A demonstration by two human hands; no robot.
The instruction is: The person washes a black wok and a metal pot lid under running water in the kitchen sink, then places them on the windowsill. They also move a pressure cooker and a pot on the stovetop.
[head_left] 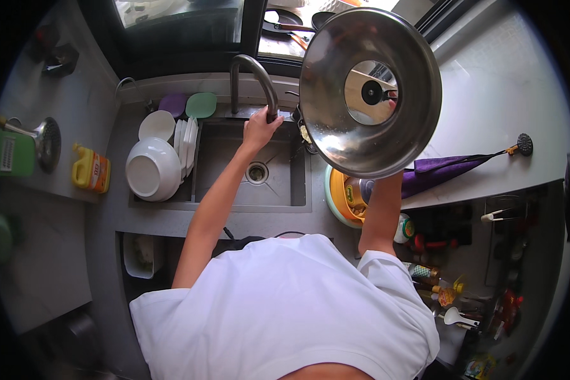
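**Two hands raised over a sink: one at the tap, one under a steel lid**

Two bare arms are seen rising from a white shirt (285, 304) at the bottom of the frame. The left hand (259, 128), at centre, is curled around the lower end of the curved tap (254, 73), above the grey sink (278, 183). The right hand is hidden behind the large steel lid (370, 92), so its grip cannot be told; the lid is held up in the upper right, its hollow underside turned to the camera, directly above the right forearm. White bowls (153, 168) are stacked left of the sink. A purple cloth (443, 168) lies on the counter at right.
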